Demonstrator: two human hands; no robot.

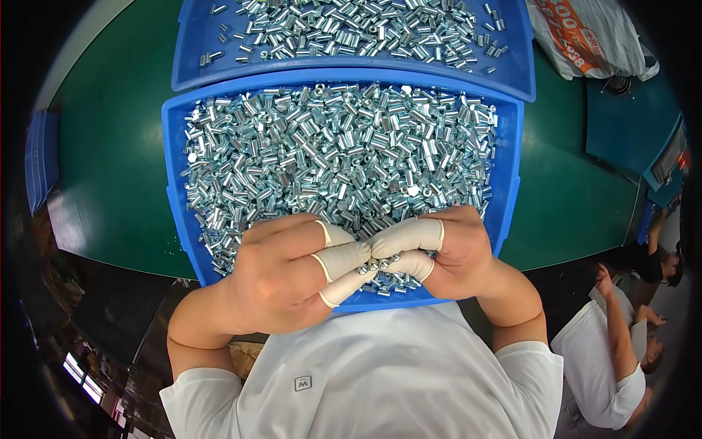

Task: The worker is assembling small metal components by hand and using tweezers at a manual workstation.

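Both hands meet over the near edge of a blue tray (175, 146) heaped with small shiny metal sleeves (336, 154). The left hand (281, 274) and the right hand (446, 252) wear white finger covers (409, 235), and their fingertips are pinched together around a few sleeves (374, 265) caught between them, right where the two hands touch; how many, the view is too small to tell. A second blue tray (512, 73) of the same parts sits just beyond, on a green table (117, 146). Far right lies a white bag (592, 36).
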